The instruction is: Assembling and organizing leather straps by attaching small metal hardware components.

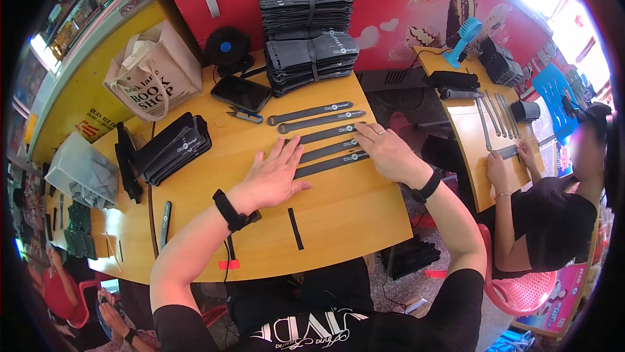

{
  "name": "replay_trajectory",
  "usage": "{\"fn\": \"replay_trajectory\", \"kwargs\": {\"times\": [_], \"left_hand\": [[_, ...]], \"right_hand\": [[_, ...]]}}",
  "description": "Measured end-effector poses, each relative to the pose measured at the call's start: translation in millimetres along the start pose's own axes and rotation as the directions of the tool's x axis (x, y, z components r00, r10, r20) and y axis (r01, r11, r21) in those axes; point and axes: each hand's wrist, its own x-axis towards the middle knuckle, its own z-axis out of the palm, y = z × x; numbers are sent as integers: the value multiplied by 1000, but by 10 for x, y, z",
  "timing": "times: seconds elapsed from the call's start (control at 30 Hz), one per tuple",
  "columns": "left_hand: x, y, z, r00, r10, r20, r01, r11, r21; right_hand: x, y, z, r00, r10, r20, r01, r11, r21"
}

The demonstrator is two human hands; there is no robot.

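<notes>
Several dark grey straps (312, 113) with white print near one end lie side by side across the table; the far ones show a loop at the left end. My left hand (270, 176) lies flat, fingers spread, with its fingertips over the left ends of the nearer straps (325, 166). At their right ends, my right hand (394, 157) rests with fingers stretched out, the fingertips touching the end of the middle strap (329, 135). Beyond the straps lie small blue-handled snips (247, 116) and a black phone (241, 94).
Tied stacks of grey straps (311, 59) stand at the back beside a black fan (228, 49). At left are a canvas bag (156, 69), a black strap bundle (174, 149) and a translucent bin (81, 166). A narrow black strip (295, 228) lies near me. A co-worker (540, 215) sits at the right table.
</notes>
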Motion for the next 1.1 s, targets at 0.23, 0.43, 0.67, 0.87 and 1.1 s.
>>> {"fn": "replay_trajectory", "kwargs": {"times": [0.23,0.43,0.67,0.87,1.1], "left_hand": [[-77,20,-52,996,-42,-83,39,999,-37],[-958,208,-226,968,19,-252,-32,998,-50],[-2367,-176,-323,963,-142,-230,88,969,-232],[-2836,-1079,576,620,-651,-438,590,755,-286],[-2772,-1051,1035,443,-714,-542,714,647,-268]], "right_hand": [[13,-28,-75,999,2,-36,1,996,92],[-67,-512,-526,998,48,-31,-47,998,49],[19,-1356,-956,986,-168,-3,168,986,17],[215,-2213,-1094,952,-283,-121,302,932,199],[245,-3045,-738,938,-306,-164,347,812,469]]}}
